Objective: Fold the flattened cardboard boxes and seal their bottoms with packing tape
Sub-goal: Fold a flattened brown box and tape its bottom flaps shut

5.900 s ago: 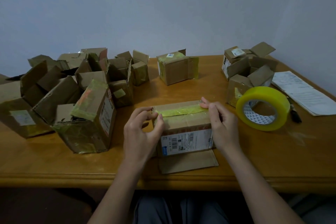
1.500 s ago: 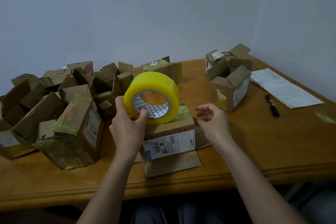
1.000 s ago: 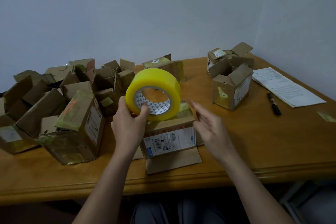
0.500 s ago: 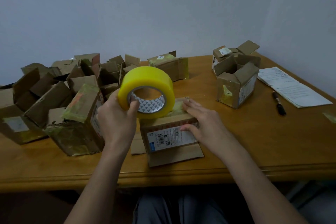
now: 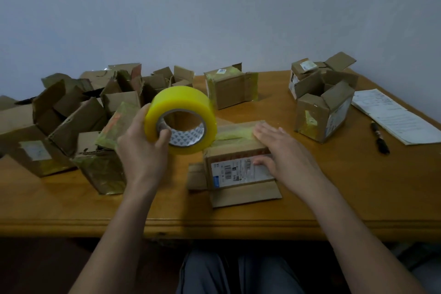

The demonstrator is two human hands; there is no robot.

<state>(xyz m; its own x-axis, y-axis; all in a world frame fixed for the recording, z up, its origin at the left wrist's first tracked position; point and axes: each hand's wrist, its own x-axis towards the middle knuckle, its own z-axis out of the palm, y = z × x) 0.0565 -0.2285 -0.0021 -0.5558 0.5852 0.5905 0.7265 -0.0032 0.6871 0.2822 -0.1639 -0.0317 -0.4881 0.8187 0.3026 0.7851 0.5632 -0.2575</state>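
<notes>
At the centre of the frame a small cardboard box (image 5: 238, 164) sits on the wooden counter (image 5: 346, 186), turned bottom-up, its open top flaps splayed flat on the counter toward the lower edge. A strip of yellowish tape (image 5: 232, 132) runs across its upturned bottom seam.

The left hand (image 5: 140, 150) grips the yellow tape roll (image 5: 181, 119), holding it upright just left of the box and clear of the counter, fingers wrapped round the outer rim with a fingertip hooked into the core. The right hand (image 5: 284, 150) lies flat on the box, fingers straight across the taped seam and the thumb down on the near face by the shipping label; it holds nothing, it only presses.

The step in hand looks like the sealing of this box's bottom: the strip is being pressed down while the roll is held off to the side. Whether the strip is already cut free from the roll I cannot tell. The next move probably calls for smoothing the tape ends down the sides, or for laying a second strip, which would need the roll's free end found and drawn across while the right hand steadies the box.

A heap of folded boxes (image 5: 78, 122) fills the left of the frame, one taped box (image 5: 229, 88) stands at upper centre, more boxes (image 5: 322, 100) stand right, with papers (image 5: 396, 117) and a marker (image 5: 379, 136) at the far right.
</notes>
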